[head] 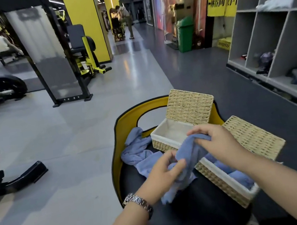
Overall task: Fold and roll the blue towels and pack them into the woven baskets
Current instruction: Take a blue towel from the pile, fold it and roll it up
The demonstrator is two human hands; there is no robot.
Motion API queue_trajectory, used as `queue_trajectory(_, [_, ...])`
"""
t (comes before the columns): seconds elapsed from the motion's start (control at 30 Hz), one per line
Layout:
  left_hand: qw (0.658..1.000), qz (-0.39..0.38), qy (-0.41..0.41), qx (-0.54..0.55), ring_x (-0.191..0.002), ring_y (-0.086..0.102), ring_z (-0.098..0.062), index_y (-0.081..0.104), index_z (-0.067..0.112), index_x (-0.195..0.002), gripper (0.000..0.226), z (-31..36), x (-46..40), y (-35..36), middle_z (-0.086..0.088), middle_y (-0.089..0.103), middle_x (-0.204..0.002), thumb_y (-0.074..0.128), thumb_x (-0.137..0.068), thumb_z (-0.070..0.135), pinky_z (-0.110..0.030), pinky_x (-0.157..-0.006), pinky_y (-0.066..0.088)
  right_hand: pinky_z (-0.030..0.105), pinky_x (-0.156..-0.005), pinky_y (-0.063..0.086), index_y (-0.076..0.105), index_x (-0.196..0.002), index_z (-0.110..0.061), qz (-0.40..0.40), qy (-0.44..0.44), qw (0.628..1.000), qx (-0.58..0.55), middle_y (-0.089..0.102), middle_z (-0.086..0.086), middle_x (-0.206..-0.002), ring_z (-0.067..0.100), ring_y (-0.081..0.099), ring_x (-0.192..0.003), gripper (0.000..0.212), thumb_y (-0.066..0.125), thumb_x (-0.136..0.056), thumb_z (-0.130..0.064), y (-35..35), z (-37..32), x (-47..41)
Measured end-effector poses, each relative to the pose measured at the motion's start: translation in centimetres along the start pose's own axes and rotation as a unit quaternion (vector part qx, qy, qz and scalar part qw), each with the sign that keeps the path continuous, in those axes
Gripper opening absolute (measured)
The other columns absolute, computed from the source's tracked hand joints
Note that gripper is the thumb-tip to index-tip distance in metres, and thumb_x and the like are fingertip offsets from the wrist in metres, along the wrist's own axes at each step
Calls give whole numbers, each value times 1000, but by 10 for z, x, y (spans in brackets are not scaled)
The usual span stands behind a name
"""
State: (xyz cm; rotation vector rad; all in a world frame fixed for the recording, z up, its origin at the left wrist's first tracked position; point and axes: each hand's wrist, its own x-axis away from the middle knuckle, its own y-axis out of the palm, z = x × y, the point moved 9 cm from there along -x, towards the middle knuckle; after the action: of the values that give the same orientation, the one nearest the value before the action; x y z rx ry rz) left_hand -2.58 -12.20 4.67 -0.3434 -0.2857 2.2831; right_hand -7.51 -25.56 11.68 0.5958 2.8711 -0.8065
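Note:
A crumpled blue towel (187,159) hangs between both hands above the black padded seat (189,213). My left hand (164,172) pinches its lower part; my right hand (216,142) grips its upper end. Two lidded woven baskets stand on the seat. The far basket (166,142) is open, its white lining bare. In the near basket (218,181), under my right forearm, lie rolled blue towels (237,176). More loose blue towels (138,151) lie heaped at the seat's left side.
The seat has a yellow rim (116,136) and stands on a grey gym floor. Grey cubby shelves (272,38) line the right. Exercise machines (4,90) stand left, a green bin (186,34) further back, and a person far down the aisle.

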Motion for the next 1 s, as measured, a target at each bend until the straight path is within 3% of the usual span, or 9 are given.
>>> queue_trajectory(0.2, [994,-32,-8,-108,-63,40,-5,45,22,-76,22,30,-8,2,3,45,-70,54,-95,28,-21,-60,32,2,-65,42,67,-109,-17,-16,3,998,60,63,-4,-100,-7,52,-84,24,54,-92,-6,-20,-9,5])
queue_trajectory(0.43, [954,-44,-19,-295,-64,44,-5,47,26,-72,24,32,-5,-7,9,51,-70,67,-84,33,-22,-58,34,25,-49,34,61,-78,-25,29,-23,987,156,60,-2,-75,10,50,-63,35,42,-86,4,-54,-26,16])
queue_trajectory(0.5, [937,-16,-33,-347,-59,42,-5,44,28,-66,28,34,-4,-16,10,48,-64,63,-86,34,-24,-54,32,26,-47,32,59,-86,-24,-55,32,962,265,54,1,-76,20,54,-66,31,41,-83,2,-47,-11,21])
queue_trajectory(0.57, [930,5,-25,-367,-61,48,-4,48,29,-67,23,44,-1,-17,11,52,-63,61,-85,33,-28,-54,40,30,-61,45,52,-118,-25,-193,66,904,376,58,0,-101,25,60,-95,39,56,-81,-12,-27,6,38])
queue_trajectory(0.63, [944,-9,-6,-330,-68,57,-6,59,28,-78,5,54,2,-4,11,61,-69,62,-82,27,-30,-62,49,34,-88,49,35,-137,-29,-262,55,899,347,54,-8,-124,18,53,-114,74,70,-72,-39,4,11,54])
queue_trajectory(0.73, [947,-29,3,-320,-71,55,-5,64,27,-89,11,57,6,15,13,62,-77,63,-81,21,-20,-60,43,31,-82,48,52,-95,-29,-241,13,932,271,60,-8,-94,15,58,-96,25,66,-79,-42,39,14,62])
queue_trajectory(0.8, [935,-88,-12,-345,-68,49,-7,64,23,-89,5,39,11,25,9,58,-77,63,-85,24,-17,-56,37,32,-72,41,45,-70,-29,-285,19,919,272,51,-5,-77,18,56,-84,23,60,-87,-33,56,37,67])
queue_trajectory(0.93, [903,-277,-96,-314,-54,34,-8,50,18,-64,35,-21,38,33,3,43,-60,61,-88,41,-24,-52,27,30,-65,37,54,-66,-23,-429,90,887,143,50,-8,-67,9,49,-70,23,63,-84,-33,84,79,84])
queue_trajectory(1.0, [905,-236,-128,-331,-52,34,-7,43,22,-60,39,-42,29,12,6,39,-57,60,-89,43,-24,-52,27,24,-68,41,61,-78,-21,-344,101,930,80,59,-8,-76,5,54,-72,10,65,-85,-27,85,90,56])
